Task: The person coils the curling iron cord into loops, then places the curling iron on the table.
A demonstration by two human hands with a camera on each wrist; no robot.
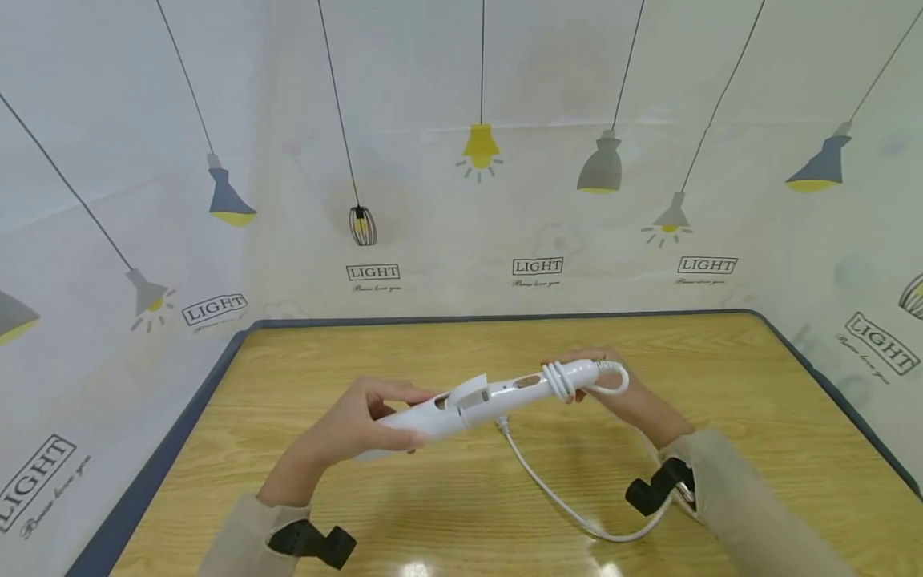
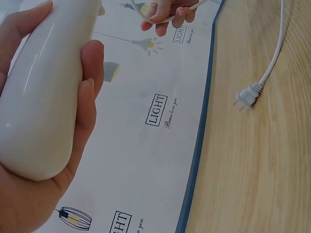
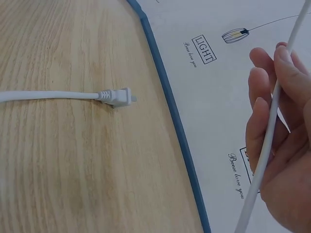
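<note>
My left hand (image 1: 346, 425) grips the covered, rounded end of a white curling iron (image 1: 510, 391), held tilted above the table. Its raised clip lever (image 1: 470, 392) points up near the middle. Several turns of the white cord (image 1: 558, 381) wrap round the handle close to the cord end. Behind that end, partly hidden in the head view, my right hand (image 1: 623, 397) pinches the cord (image 3: 272, 114) between thumb and fingers, as the right wrist view shows. The loose cord trails on the table and ends in a two-pin plug (image 3: 118, 97).
A wood-grain table (image 1: 346, 513) with a dark blue edge strip (image 1: 433, 320) lies below. White sheeting printed with lamps and LIGHT labels (image 1: 538, 266) rises along the back and both sides. The trailing cord curves near my right sleeve (image 1: 743, 497).
</note>
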